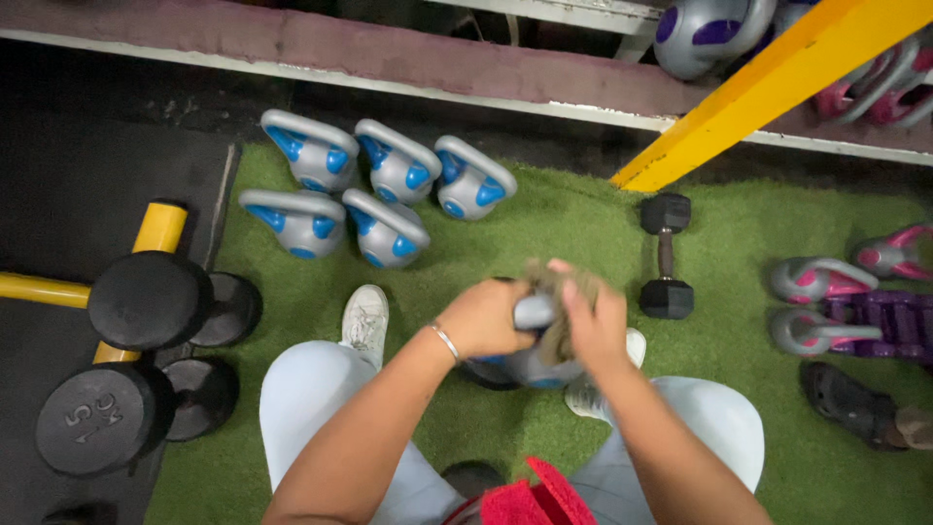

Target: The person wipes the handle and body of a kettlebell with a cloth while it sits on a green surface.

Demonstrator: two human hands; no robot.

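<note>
The left hand (483,319) has its grip closed on the handle of a grey-blue kettlebell (530,367); the right hand (593,321) presses a cloth (559,292) against it, beside the black dumbbell (667,256).

1. No packages, signs or screens show anywhere in this corner of the gym floor.
2. The only marking is on 1 black round dumbbell head (94,420), low on the left on the dark mat: pale raised figures cast into its flat face.
3. The grey and blue kettlebells (374,185) on the green turf carry blue coloured patches, no readable labels.
</note>
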